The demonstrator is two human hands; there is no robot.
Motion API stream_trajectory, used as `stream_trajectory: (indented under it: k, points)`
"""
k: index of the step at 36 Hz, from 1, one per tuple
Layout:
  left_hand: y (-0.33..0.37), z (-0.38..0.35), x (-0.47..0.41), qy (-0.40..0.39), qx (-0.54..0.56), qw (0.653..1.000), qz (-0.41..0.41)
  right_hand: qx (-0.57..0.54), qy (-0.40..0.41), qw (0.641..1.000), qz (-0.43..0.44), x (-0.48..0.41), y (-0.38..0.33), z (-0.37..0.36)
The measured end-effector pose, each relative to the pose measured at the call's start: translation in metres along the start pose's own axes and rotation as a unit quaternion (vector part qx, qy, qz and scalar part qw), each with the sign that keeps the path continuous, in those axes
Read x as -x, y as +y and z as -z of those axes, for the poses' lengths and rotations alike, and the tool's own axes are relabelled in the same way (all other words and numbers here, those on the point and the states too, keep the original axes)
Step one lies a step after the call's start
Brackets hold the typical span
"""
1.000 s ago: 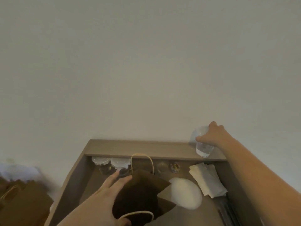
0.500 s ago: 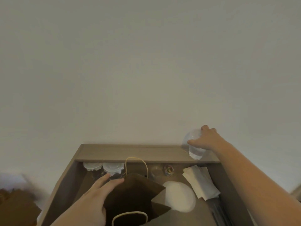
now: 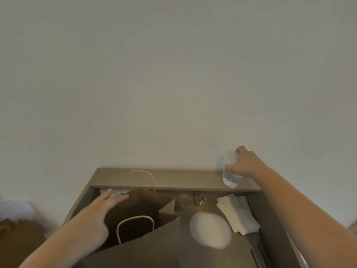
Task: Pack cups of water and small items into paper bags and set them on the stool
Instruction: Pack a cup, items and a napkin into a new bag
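An open brown paper bag (image 3: 146,207) with cream rope handles stands on the wooden desk (image 3: 270,219) in front of me. My left hand (image 3: 96,217) rests flat against the bag's left side, fingers straight, holding its mouth wide. My right hand (image 3: 245,163) grips a clear lidded cup of water (image 3: 229,175) from above, over the raised back ledge (image 3: 173,179) at the far right. The cup is tilted slightly. Two more lidded cups (image 3: 114,192) stand behind the bag, mostly hidden.
A white round plate (image 3: 210,230) lies right of the bag, folded napkins (image 3: 237,213) beside it. A small glass (image 3: 185,200) and a colourful wrapped item (image 3: 200,199) sit under the ledge. More brown bags (image 3: 17,235) are at far left. A plain wall rises behind.
My right hand has kept its hold on the cup at the ledge's right end, now slightly higher against the wall. My left hand has stayed on the bag's side. The camera has shifted.
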State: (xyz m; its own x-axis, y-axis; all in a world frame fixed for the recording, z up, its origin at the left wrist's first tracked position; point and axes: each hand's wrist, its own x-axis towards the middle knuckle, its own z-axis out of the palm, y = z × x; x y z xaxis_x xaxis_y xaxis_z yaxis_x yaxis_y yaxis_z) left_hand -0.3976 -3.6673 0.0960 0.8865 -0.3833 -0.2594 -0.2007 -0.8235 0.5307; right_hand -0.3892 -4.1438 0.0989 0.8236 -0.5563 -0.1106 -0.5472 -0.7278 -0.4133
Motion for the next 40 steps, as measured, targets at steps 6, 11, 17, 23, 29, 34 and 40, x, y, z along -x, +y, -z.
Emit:
stream_trajectory:
  k: [6, 11, 17, 23, 29, 34, 40]
  points:
    - [-0.018, 0.008, -0.004, 0.012, -0.013, 1.000, 0.000, -0.005, 0.018, 1.000, 0.024, 0.020, -0.005, 0.001]
    - [-0.014, 0.020, 0.003, 0.084, -0.026, 0.995, -0.042, 0.006, 0.011, 0.998, 0.054, 0.063, -0.020, -0.002]
    - [0.034, 0.037, 0.055, 0.352, -0.015, 0.910, -0.221, 0.037, -0.018, 0.996, 0.078, 0.126, -0.038, -0.019]
    - [0.091, 0.004, 0.114, 0.205, 0.173, 0.897, -0.350, 0.025, -0.039, 0.995, 0.084, 0.179, -0.037, -0.058]
    - [0.075, -0.096, 0.063, -0.152, 0.074, 0.974, -0.148, 0.015, -0.076, 0.993, 0.089, 0.212, -0.017, -0.108]
    - [0.019, -0.184, 0.016, -0.188, 0.111, 0.975, -0.050, 0.024, -0.089, 0.992, 0.086, 0.230, 0.003, -0.149]
    - [0.002, -0.247, 0.005, -0.130, 0.126, 0.982, -0.055, 0.014, -0.112, 0.990, 0.088, 0.245, 0.015, -0.180]
